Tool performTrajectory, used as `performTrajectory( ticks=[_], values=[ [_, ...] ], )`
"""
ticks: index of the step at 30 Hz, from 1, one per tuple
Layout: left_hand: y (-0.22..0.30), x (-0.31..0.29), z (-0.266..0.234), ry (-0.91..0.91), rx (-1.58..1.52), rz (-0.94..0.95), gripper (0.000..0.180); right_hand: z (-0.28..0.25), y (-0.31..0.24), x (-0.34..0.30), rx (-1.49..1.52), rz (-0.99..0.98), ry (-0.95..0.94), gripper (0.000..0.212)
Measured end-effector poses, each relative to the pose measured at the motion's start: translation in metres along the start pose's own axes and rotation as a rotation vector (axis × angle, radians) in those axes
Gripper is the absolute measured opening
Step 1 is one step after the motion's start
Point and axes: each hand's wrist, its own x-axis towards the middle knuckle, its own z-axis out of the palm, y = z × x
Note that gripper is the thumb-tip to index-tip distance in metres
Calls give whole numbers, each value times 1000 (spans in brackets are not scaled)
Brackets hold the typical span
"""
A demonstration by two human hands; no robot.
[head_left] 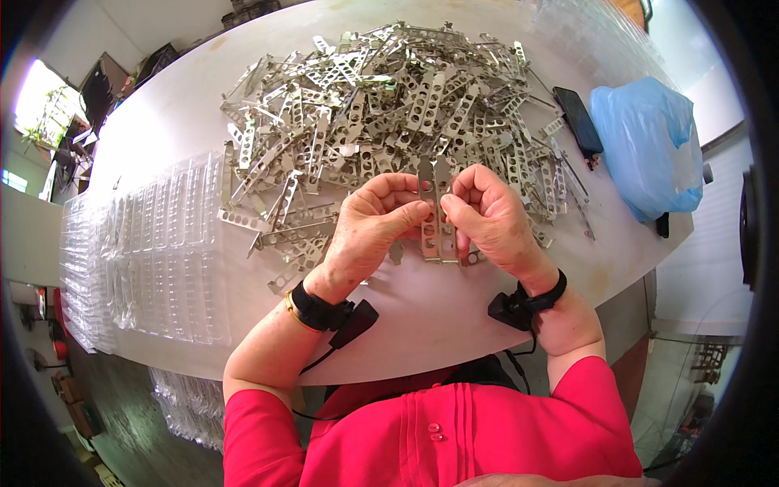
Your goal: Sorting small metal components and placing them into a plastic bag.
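Two slotted metal brackets, narrow plates with round holes, stand side by side between my hands at the near edge of a large heap of metal brackets. My left hand pinches the left metal bracket between thumb and fingers. With thumb and curled fingers, my right hand grips the right metal bracket. The brackets are upright in view, their long edges close together. My fingers partly cover the middle of both. A black strap with a small black device is on each wrist.
Clear plastic trays lie stacked on the white table at the left. Beyond the heap's right side are a dark phone and a blue plastic bag. More clear plastic lies at the far right. Cables hang from the wrist devices.
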Motion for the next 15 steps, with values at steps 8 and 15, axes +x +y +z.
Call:
performTrajectory(
  ticks=[8,15],
  values=[
    [2,-1,3,58,-47,-34,26,-1,2,1,-10,-11,3,11],
    [4,-2,4,73,-49,-55,24,1,1,1,-38,-3,5,11]
  ],
)
